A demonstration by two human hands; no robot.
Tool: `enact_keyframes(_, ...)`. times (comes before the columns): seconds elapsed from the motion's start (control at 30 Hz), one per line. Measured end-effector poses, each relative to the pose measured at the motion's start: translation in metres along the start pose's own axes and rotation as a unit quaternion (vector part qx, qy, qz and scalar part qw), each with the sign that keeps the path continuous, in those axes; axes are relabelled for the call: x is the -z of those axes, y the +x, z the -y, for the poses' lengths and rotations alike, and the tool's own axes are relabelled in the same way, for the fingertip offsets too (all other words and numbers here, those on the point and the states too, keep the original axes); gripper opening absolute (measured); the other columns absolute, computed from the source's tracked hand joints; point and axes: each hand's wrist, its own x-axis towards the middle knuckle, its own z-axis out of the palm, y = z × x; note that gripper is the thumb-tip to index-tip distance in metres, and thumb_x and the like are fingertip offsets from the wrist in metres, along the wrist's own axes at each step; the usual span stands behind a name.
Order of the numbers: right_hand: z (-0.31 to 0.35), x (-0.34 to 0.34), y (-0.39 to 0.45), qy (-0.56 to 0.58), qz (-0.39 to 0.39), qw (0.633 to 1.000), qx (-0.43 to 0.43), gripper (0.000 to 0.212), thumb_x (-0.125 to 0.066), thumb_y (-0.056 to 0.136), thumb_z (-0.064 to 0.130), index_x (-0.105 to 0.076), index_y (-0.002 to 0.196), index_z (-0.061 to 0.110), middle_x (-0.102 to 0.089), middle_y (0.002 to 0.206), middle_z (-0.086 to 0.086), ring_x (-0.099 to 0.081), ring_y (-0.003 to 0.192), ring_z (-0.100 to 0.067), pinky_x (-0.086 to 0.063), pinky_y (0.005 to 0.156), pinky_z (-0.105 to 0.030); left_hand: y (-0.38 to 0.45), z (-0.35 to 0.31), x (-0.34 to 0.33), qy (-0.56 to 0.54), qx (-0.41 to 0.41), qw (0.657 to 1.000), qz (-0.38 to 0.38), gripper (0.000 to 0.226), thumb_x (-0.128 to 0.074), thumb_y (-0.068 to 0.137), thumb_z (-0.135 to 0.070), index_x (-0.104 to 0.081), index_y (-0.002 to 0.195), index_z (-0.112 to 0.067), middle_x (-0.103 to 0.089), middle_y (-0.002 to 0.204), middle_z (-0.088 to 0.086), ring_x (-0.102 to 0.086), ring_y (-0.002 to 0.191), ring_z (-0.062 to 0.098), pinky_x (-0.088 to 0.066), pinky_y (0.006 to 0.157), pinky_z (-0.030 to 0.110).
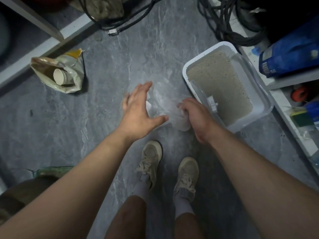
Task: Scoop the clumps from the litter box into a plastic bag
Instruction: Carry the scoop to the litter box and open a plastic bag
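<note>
A white litter box (187,69) full of beige litter sits on the grey floor at right. A white scoop (212,102) lies in its near corner. A clear plastic bag (161,99) hangs between my hands, just left of the box. My right hand (195,114) is shut on a bunched edge of the bag. My left hand (138,107) is spread open beside the bag, fingers apart; whether it touches the film I cannot tell.
An open beige sack (69,71) holding a cup lies on the floor at left. Black cables (229,23) coil at the top. A blue bag (290,54) rests on the shelf at right. My shoes (151,159) stand below my hands.
</note>
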Motion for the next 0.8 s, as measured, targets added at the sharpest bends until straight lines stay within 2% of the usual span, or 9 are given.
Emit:
enact_keyframes(0.1,0.000,0.010,-0.002,-0.012,0.018,1.000,-0.010,0.008,-0.057,0.069,0.029,-0.062,0.073,0.024,-0.063,0.086,0.004,-0.057,0.084,-0.013,-0.044,0.076,-0.034,0.013,-0.008,-0.006,-0.047,-0.031,0.996,0.074,0.055,-0.080,0.078,-0.039,-0.058,0.126,-0.024,-0.068,0.107,-0.006,-0.063,0.106,0.011,-0.045,0.102,0.035)
enact_keyframes(0.17,-0.006,0.018,0.000,-0.016,0.001,1.000,-0.020,0.029,-0.060,0.064,0.036,-0.060,0.091,0.026,-0.064,0.098,0.004,-0.059,0.091,-0.013,-0.047,0.082,-0.035,0.017,-0.011,-0.013,-0.043,-0.033,0.996,0.066,0.021,-0.074,0.083,-0.033,-0.066,0.097,-0.020,-0.069,0.083,-0.004,-0.066,0.079,0.017,-0.054,0.074,0.037)
enact_keyframes(0.27,-0.011,0.024,0.001,-0.063,-0.123,0.990,0.008,0.057,-0.068,0.070,0.050,-0.049,0.119,0.028,-0.054,0.123,-0.002,-0.056,0.112,-0.020,-0.047,0.099,-0.040,0.019,-0.012,-0.021,-0.084,0.032,0.996,0.019,0.022,-0.072,0.084,-0.040,-0.059,0.081,-0.022,-0.065,0.069,-0.005,-0.062,0.063,0.016,-0.050,0.058,0.032)
enact_keyframes(0.33,-0.013,0.026,-0.003,-0.112,-0.214,0.970,0.037,0.054,-0.071,0.080,0.052,-0.049,0.118,0.021,-0.054,0.119,-0.002,-0.055,0.110,-0.022,-0.046,0.096,-0.037,0.017,-0.010,-0.025,-0.140,0.088,0.986,0.001,0.029,-0.073,0.083,-0.043,-0.053,0.076,-0.023,-0.063,0.064,-0.004,-0.059,0.056,0.017,-0.048,0.052,0.035)
enact_keyframes(0.4,-0.012,0.022,-0.005,-0.104,-0.189,0.976,0.017,0.039,-0.069,0.085,0.054,-0.057,0.100,0.019,-0.061,0.098,0.002,-0.061,0.092,-0.018,-0.048,0.079,-0.032,0.015,-0.010,-0.027,-0.171,0.114,0.979,-0.009,0.033,-0.072,0.082,-0.045,-0.050,0.075,-0.022,-0.063,0.065,0.001,-0.063,0.058,0.028,-0.053,0.052,0.044)
enact_keyframes(0.47,-0.010,0.014,-0.005,-0.051,-0.080,0.995,-0.043,0.036,-0.064,0.089,0.056,-0.062,0.084,0.020,-0.066,0.082,0.003,-0.063,0.076,-0.016,-0.047,0.067,-0.028,0.010,-0.013,-0.031,-0.200,0.105,0.974,-0.007,0.033,-0.073,0.080,-0.046,-0.050,0.073,-0.023,-0.061,0.064,0.000,-0.061,0.058,0.030,-0.054,0.053,0.048)
enact_keyframes(0.57,-0.012,0.001,0.000,0.019,0.026,0.994,-0.102,0.038,-0.067,0.085,0.052,-0.067,0.084,0.014,-0.072,0.080,-0.007,-0.070,0.074,-0.024,-0.052,0.067,-0.035,0.004,-0.018,-0.034,-0.201,0.062,0.977,0.025,0.029,-0.080,0.081,-0.032,-0.052,0.076,-0.026,-0.060,0.063,-0.013,-0.055,0.054,0.007,-0.046,0.051,0.030)
enact_keyframes(0.7,-0.016,-0.003,0.009,0.057,0.030,0.992,-0.109,0.012,-0.059,0.097,0.022,-0.063,0.093,0.012,-0.066,0.074,-0.003,-0.064,0.067,-0.016,-0.051,0.054,-0.026,0.003,-0.020,-0.030,-0.232,0.081,0.968,0.052,0.035,-0.085,0.074,-0.038,-0.056,0.087,-0.023,-0.069,0.078,-0.007,-0.068,0.069,0.013,-0.055,0.060,0.034)
enact_keyframes(0.8,-0.018,-0.003,0.013,0.109,0.012,0.986,-0.123,0.014,-0.049,0.101,0.014,-0.062,0.100,0.008,-0.064,0.081,-0.010,-0.062,0.068,-0.019,-0.051,0.051,-0.023,0.007,-0.015,-0.027,-0.267,0.153,0.951,0.005,0.035,-0.079,0.074,-0.051,-0.055,0.080,-0.027,-0.067,0.075,-0.006,-0.067,0.069,0.018,-0.057,0.067,0.046)
